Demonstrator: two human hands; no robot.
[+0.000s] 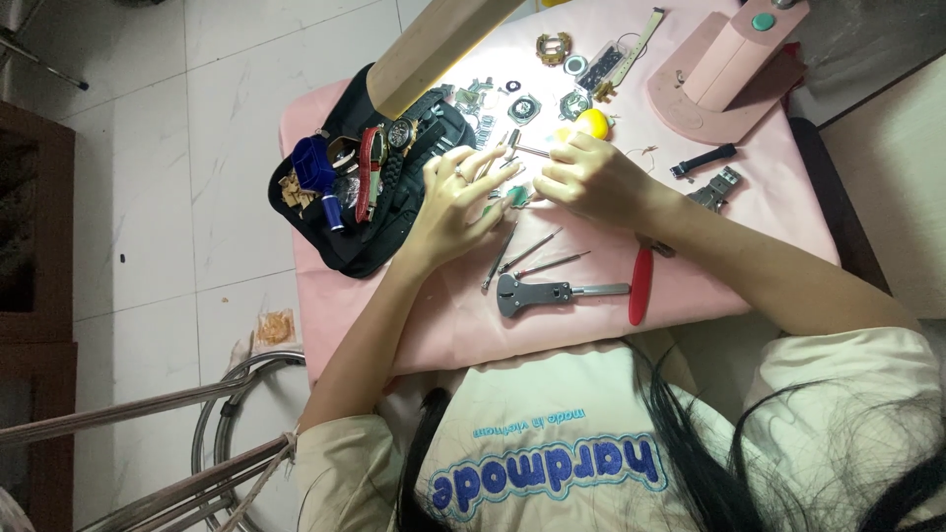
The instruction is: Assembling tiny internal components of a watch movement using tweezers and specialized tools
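Hands met over a pink cloth-covered table (749, 246). We saw our left hand (455, 202) with fingers curled about a small green-handled tool (512, 197), and our right hand (591, 177) pinched on a thin metal pin (530, 151) at its 10 o'clock; what lay between the fingertips was too small to tell. A round yellow blower (592, 122) sat at 12 o'clock of the right hand, touching it. At 6 o'clock of the hands lay slim steel screwdrivers (537, 258), a flat grey case-opener wrench (552, 292) and a red-handled tool (641, 286) near the table's front edge, with bare cloth between them. At 9 o'clock an open black fabric pouch (345, 246) overhung the table's edge, holding strapped watches (379, 158) and a blue cylinder (315, 167). Watch cases (552, 47) glinted at 12 o'clock beside a smooth pink lamp base (719, 79).
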